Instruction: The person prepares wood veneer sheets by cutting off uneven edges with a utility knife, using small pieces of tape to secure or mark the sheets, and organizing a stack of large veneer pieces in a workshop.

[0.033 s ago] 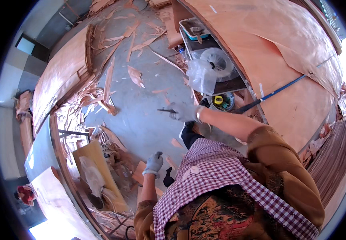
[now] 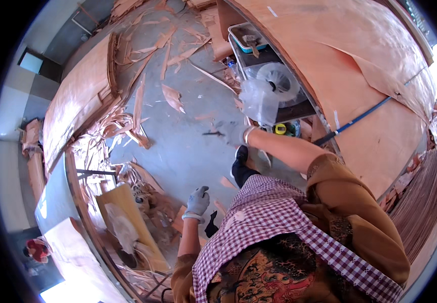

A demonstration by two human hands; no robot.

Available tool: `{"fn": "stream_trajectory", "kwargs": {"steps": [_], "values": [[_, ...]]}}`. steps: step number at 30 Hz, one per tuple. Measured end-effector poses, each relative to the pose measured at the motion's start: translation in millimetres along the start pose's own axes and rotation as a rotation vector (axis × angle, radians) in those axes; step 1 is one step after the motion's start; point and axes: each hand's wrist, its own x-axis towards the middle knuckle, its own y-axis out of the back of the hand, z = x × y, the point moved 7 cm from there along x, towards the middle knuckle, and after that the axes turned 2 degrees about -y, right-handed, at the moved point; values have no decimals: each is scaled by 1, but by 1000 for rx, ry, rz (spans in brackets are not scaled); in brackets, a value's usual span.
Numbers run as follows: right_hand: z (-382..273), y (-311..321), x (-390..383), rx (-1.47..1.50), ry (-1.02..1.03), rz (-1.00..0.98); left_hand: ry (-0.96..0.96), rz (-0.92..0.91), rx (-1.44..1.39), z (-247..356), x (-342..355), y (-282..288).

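My right hand (image 2: 233, 133), in a pale work glove, reaches forward over the grey floor. Its fingers are closed on a thin dark tool (image 2: 212, 134), whose tip points left; the exact kind is too small and blurred to tell. Lower and to the left, my left hand (image 2: 196, 202) wears the same kind of glove. Its fingers are curled in, with no object showing in them, and it hangs above the floor near loose veneer scraps. A yellow tape measure (image 2: 280, 129) lies in a round container just beyond my right wrist.
On the right stands a big stack of veneer sheets (image 2: 365, 65), with a blue pole (image 2: 362, 117) across it. Beside it a shelf holds a teal-rimmed tray (image 2: 236, 34) and clear plastic bags (image 2: 258, 98). Veneer strips (image 2: 137, 103) litter the floor. A yellowish board (image 2: 137, 227) leans at lower left.
The view has shifted slightly. My right hand sits a little farther forward with the dark tool still in it, and my arm covers more of the round container. My left hand has barely moved.
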Motion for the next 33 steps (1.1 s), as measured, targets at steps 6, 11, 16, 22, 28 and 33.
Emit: {"fn": "stream_trajectory", "kwargs": {"steps": [6, 11, 16, 22, 28, 33], "values": [[143, 71, 12, -442, -481, -207, 41, -92, 127, 1, 52, 50], [170, 104, -2, -621, -474, -306, 42, -135, 152, -5, 97, 72], [142, 132, -4, -530, -480, -482, -140, -170, 176, 53, 168, 102], [183, 111, -23, -465, -464, -227, -349, -348, 240, 151, 259, 124], [102, 230, -16, 228, -532, 17, -579, -555, -278, 269, 329, 138], [60, 351, -26, 757, -568, 574, -879, -863, -418, 430, 323, 160]]}}
